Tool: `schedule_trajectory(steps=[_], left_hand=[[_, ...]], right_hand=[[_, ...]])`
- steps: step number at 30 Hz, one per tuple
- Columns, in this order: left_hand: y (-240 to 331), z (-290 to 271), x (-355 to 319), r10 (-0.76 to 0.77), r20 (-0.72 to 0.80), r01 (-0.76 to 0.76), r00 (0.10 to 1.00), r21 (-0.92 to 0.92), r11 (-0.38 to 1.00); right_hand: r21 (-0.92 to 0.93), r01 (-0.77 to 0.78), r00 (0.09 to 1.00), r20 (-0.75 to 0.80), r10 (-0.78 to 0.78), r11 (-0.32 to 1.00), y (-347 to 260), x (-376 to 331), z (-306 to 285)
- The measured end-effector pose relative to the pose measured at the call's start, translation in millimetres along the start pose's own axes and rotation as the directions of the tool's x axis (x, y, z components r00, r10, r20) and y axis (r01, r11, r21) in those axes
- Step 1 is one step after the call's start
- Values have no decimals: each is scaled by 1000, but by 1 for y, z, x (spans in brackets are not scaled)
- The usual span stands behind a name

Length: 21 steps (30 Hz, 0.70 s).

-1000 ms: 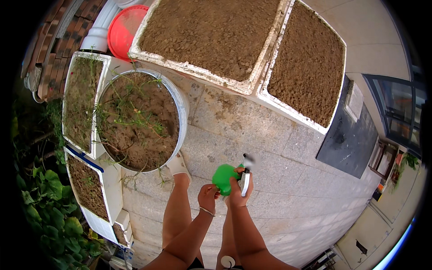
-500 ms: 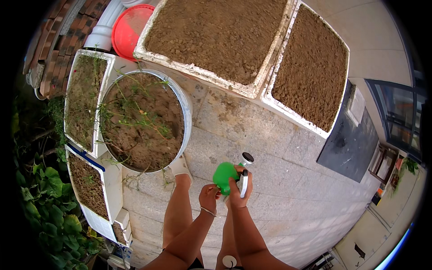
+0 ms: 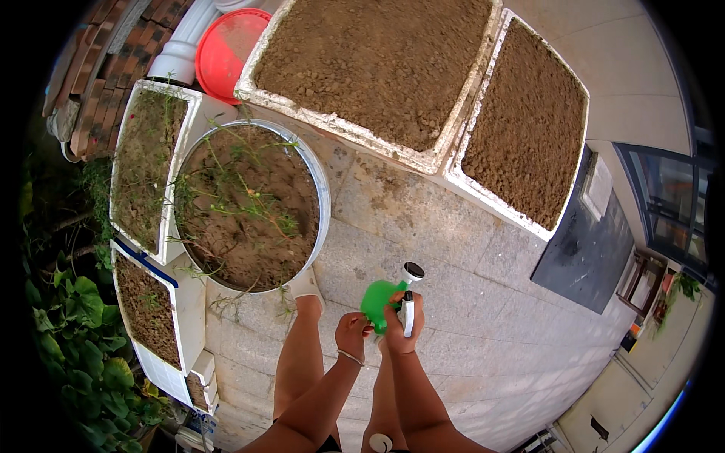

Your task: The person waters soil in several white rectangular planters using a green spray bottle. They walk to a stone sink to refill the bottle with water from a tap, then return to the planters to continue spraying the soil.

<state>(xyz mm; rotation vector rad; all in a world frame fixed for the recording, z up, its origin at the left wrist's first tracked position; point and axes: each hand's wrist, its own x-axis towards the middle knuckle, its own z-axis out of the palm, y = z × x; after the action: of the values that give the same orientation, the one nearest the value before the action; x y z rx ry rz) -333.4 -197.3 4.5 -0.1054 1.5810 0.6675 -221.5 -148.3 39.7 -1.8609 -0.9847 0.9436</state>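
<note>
The green container [image 3: 375, 302] is held over the paved floor [image 3: 483, 325], its body just left of the right hand [image 3: 408, 326] and touching it. That hand is curled around the white handle [image 3: 408, 315], while a white, dark-faced nozzle [image 3: 412, 272] juts out beyond the knuckles. The left hand [image 3: 352, 332] sits at the container's lower left side, fingers drawn together with the tips against it; whether they pinch it cannot be told. Left of the hands, past the right edge of the round tub [image 3: 323, 219], the container is well apart from the soil inside. Beyond it, the near right corner of the large soil box [image 3: 430, 164] meets the narrower soil box [image 3: 495, 207].
</note>
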Motion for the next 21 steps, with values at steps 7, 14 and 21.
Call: schedule_trajectory(steps=[7, 14, 21], left_hand=[[2, -3, 2, 12, 23, -13, 1000, 9, 1000], [11, 1, -3, 5, 26, -6, 1000, 39, 999], [5, -5, 7, -19, 19, 19, 1000, -12, 1000]], right_hand=[[47, -3, 1000, 0, 3, 999, -12, 9, 7], [14, 69, 995, 66, -70, 997, -24, 25, 3], [66, 27, 987, 158, -37, 997, -45, 50, -28]])
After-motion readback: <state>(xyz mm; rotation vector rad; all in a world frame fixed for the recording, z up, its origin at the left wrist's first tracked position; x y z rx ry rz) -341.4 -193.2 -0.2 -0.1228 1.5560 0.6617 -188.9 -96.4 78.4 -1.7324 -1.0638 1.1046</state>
